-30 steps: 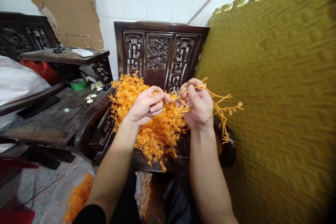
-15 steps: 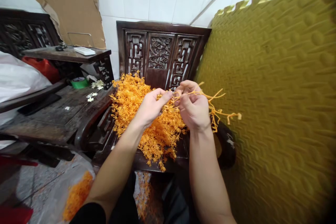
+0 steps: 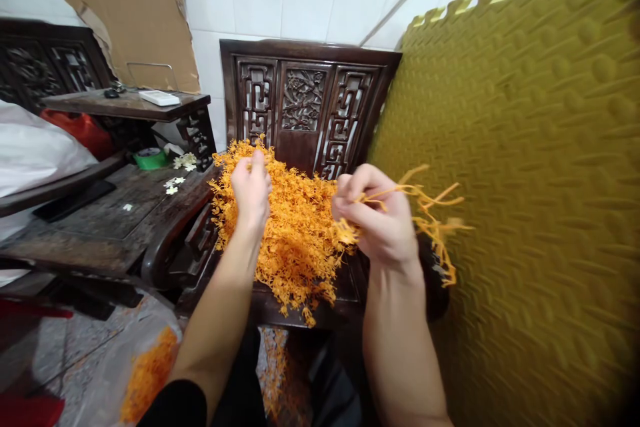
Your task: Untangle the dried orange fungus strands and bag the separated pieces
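Note:
A large heap of orange branched sprigs [image 3: 300, 233], thin and plastic-looking with small frilled tips, lies on the seat of a dark carved wooden chair [image 3: 295, 150]. My right hand [image 3: 383, 217] is closed around several orange sprigs [image 3: 435, 203]; their bare stems stick out to the right, and a frilled tip shows below the fingers. Over the heap's upper left is my left hand [image 3: 251, 190], its fingers curled in and thumb raised. Whatever it may be pinching is hidden by the hand and blends with the orange behind.
A yellow-green foam mat [image 3: 520, 147] stands upright close on the right. On the left, a wooden side table [image 3: 100, 213] carries green tape [image 3: 150, 159] and small white pieces. A clear plastic bag [image 3: 105, 360] with orange bits lies on the floor.
My hands, close together before at the sprigs, have moved apart. The left went left over the heap; the right moved slightly right and down, still holding its sprigs.

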### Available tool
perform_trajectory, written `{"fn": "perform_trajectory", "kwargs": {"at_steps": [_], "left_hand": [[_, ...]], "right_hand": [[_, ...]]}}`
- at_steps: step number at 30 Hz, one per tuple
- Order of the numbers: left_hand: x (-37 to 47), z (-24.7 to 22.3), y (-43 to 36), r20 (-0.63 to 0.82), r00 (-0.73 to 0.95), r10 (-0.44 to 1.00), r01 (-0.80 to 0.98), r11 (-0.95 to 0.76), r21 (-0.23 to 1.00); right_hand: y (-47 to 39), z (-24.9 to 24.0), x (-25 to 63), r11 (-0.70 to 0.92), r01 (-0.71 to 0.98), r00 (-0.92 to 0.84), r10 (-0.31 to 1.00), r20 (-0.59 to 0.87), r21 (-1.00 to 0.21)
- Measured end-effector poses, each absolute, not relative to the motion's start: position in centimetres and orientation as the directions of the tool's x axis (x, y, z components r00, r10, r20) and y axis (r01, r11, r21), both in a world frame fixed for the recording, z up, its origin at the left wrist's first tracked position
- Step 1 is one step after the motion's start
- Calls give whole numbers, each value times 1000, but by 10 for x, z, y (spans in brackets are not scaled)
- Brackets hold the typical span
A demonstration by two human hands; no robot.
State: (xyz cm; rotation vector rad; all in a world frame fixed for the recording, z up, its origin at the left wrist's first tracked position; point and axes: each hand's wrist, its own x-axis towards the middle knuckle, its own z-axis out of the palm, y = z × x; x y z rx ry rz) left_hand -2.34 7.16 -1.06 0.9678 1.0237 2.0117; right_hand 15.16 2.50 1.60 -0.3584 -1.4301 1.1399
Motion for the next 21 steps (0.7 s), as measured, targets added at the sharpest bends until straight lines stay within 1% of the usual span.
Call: {"fn": "perform_trajectory", "kwargs": {"at_steps": [1, 3, 5, 6, 8, 10, 12, 14, 16, 18, 19, 20, 21], "left_hand": [[-29, -9, 74, 276, -492, 826, -282, -451, 847], [-33, -3, 70, 281, -414, 866, -331, -430, 840], [-28, 3, 60, 303, -304, 903, -353, -402, 845], [-23, 6, 54, 298, -242, 924, -368, -371, 852], [-13, 10, 43, 263, -105, 959, -387, -283, 878], [-4, 9, 39, 237, 11, 972, -361, -217, 907], [0, 6, 38, 264, 62, 963, -251, -241, 937], [2, 4, 36, 352, 38, 935, -41, -350, 936], [1, 6, 27, 504, -26, 863, 204, -489, 848], [-3, 13, 11, 664, -92, 742, 368, -594, 715], [-6, 18, 3, 717, -119, 687, 398, -628, 668], [-9, 22, -4, 744, -143, 653, 393, -652, 648], [-12, 25, -8, 745, -163, 647, 358, -665, 656]], "right_hand": [[23, 19, 155, 511, -393, -183, 772, 609, -765], [25, 22, 159, 579, -355, -19, 780, 625, -734], [35, 19, 159, 574, -335, 104, 811, 576, -748], [41, 17, 157, 548, -341, 131, 832, 538, -764], [53, 10, 152, 493, -350, 127, 867, 481, -796], [60, 3, 146, 477, -340, 103, 875, 472, -810], [61, -1, 141, 499, -302, 94, 863, 496, -812], [59, -4, 138, 550, -249, 108, 834, 542, -797], [62, -6, 139, 602, -188, 139, 798, 586, -776], [71, -9, 148, 638, -148, 245, 764, 597, -756], [79, -10, 155, 636, -159, 329, 755, 567, -755], [87, -11, 163, 628, -192, 417, 747, 517, -754], [94, -12, 171, 601, -279, 496, 758, 424, -749]]}}
